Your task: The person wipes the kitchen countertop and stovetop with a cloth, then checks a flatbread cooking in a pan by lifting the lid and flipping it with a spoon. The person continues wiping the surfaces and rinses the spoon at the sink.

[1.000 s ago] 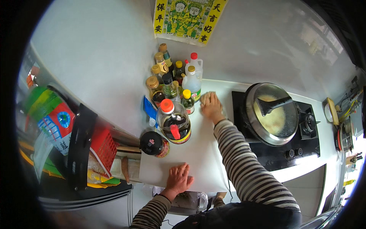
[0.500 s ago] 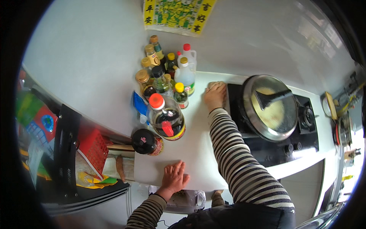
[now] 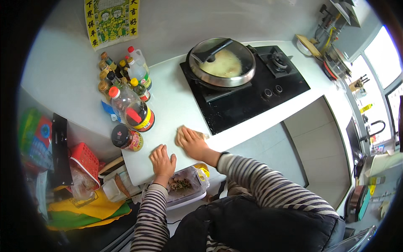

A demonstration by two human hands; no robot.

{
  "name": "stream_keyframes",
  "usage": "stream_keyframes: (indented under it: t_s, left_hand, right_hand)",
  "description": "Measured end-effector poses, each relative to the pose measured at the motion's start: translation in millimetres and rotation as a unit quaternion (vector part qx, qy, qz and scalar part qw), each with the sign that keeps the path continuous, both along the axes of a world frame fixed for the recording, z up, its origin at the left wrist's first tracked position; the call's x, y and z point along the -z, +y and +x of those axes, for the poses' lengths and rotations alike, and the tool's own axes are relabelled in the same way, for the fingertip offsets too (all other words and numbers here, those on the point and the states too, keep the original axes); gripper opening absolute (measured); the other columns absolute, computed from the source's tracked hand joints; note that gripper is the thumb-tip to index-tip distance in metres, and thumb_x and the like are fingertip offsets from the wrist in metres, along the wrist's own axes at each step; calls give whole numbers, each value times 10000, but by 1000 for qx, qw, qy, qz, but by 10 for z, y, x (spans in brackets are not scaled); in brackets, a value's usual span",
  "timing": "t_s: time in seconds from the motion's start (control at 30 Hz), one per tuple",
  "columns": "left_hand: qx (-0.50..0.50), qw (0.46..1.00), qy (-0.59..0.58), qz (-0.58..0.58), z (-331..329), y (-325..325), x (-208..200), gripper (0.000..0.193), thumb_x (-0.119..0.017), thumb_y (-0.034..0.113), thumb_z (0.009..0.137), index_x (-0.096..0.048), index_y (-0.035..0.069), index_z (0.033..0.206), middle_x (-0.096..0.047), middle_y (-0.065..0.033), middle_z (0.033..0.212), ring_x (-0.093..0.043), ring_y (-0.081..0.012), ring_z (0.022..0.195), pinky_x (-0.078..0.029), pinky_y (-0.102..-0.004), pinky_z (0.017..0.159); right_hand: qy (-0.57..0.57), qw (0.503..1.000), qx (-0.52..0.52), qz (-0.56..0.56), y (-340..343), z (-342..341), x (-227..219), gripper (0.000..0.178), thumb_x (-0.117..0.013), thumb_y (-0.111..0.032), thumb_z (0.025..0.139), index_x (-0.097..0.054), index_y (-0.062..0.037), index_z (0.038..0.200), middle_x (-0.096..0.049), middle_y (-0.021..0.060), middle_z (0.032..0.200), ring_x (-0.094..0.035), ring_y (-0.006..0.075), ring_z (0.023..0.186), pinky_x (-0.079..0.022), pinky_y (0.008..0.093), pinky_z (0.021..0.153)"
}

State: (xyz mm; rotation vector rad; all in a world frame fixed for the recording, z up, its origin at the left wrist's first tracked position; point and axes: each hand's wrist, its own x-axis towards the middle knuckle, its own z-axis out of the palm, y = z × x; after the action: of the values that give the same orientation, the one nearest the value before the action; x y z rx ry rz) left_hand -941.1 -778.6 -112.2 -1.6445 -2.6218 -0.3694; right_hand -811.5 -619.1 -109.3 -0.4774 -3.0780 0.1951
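1. The right hand (image 3: 194, 144) is palm-down, fingers close together, pressing on a beige cloth (image 3: 205, 135); whether the fingers also pinch it, I cannot tell.
2. The cloth lies mostly under that hand, against the white countertop (image 3: 166, 105); a fold shows on the cooktop side, just beside the corner of the black gas cooktop (image 3: 247, 111).
3. The left hand (image 3: 163, 163) rests flat on the countertop near the right, fingers slightly apart, thumb out.
4. Left of the hands stands a black-lidded jar (image 3: 135, 141) with lettering on its red-and-yellow label. Behind it, a large red-capped bottle (image 3: 145, 121) wears a yellow label band.
5. On the wall, a yellow-and-green poster (image 3: 112, 23) carries columns of dark characters down both sides.
6. Countertop surface stretches from the bottles to the cooktop's left edge. Both wrists cross the counter's front edge, with a lined bin (image 3: 200, 197) below.
7. On the cooktop's rear left sits a pan under a glass lid (image 3: 228, 65).
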Motion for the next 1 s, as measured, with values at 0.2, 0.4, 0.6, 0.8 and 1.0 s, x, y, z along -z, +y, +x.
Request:
stream_keyframes:
  t_s: [0.2,0.4,0.6,0.8,1.0]
  left_hand:
    - [-11,1000,4,-16,-4,11,26,562,-544,367,905,-452,18,1336,-431,-115,1381,-375,-309,1278,-262,-468,1094]
    - [-8,1000,2,4,-6,12,54,545,-586,314,888,-440,16,1321,-438,-141,1363,-378,-339,1278,-262,-495,1085]
    - [-13,1000,-4,-28,-12,10,26,564,-567,347,902,-445,14,1340,-423,-136,1382,-360,-329,1301,-243,-489,1111]
    - [-3,1000,4,-21,-5,16,24,565,-595,299,889,-436,10,1347,-424,-148,1375,-370,-343,1289,-254,-501,1097]
    - [9,1000,-5,-1,-5,3,26,565,-618,261,862,-433,21,1339,-432,-155,1363,-381,-357,1274,-271,-514,1078]
  right_hand:
    - [102,992,-69,4,145,1552,-21,332,-551,-126,905,-522,-89,1233,-420,165,1486,-408,311,1379,-360,421,1128]
    - [371,851,325,-179,963,2003,-146,359,-568,75,834,-586,-38,1175,-615,124,1141,-613,261,996,-503,364,911]
    - [137,986,54,-76,1083,1013,-106,642,-524,-446,950,-412,-87,1471,-366,211,1519,-321,353,1422,-242,451,1186]
    - [241,966,93,25,2018,1359,6,489,-606,-345,894,-546,-81,1302,-467,182,1417,-442,355,1326,-357,446,1117]
    - [197,910,355,87,2553,1646,-12,495,-593,-308,898,-550,-33,1308,-453,190,1419,-410,374,1332,-331,449,1116]
